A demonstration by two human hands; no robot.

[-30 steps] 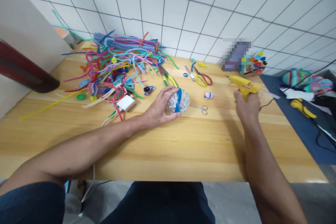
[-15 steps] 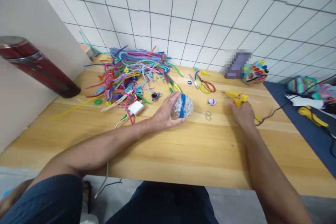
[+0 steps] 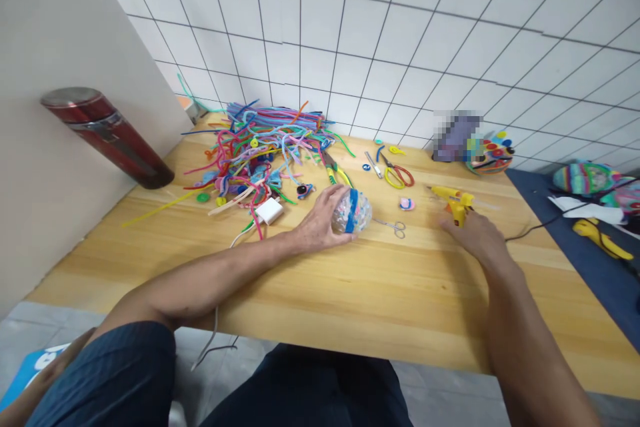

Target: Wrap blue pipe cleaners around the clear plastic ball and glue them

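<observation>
Nearest the viewer, both forearms are stretched over the worktop [image 3: 350, 293]. The left hand [image 3: 323, 223] is cupped over a clear ball [image 3: 353, 212] banded in blue, fingers curled round its near side, so the ball is pinned against rolling; its underside is hidden by the palm. The right hand [image 3: 475, 237] is laid flat and open just behind the yellow glue gun [image 3: 453, 200], which is stood on its own rest, nozzle pointing left; whether the fingertips touch its handle cannot be told. Small scissors [image 3: 393, 225] lie between the two. Farther back, pipe cleaners [image 3: 260, 147] are heaped against the tiles, strands tangled beyond counting. One object by the wall is blurred out.
</observation>
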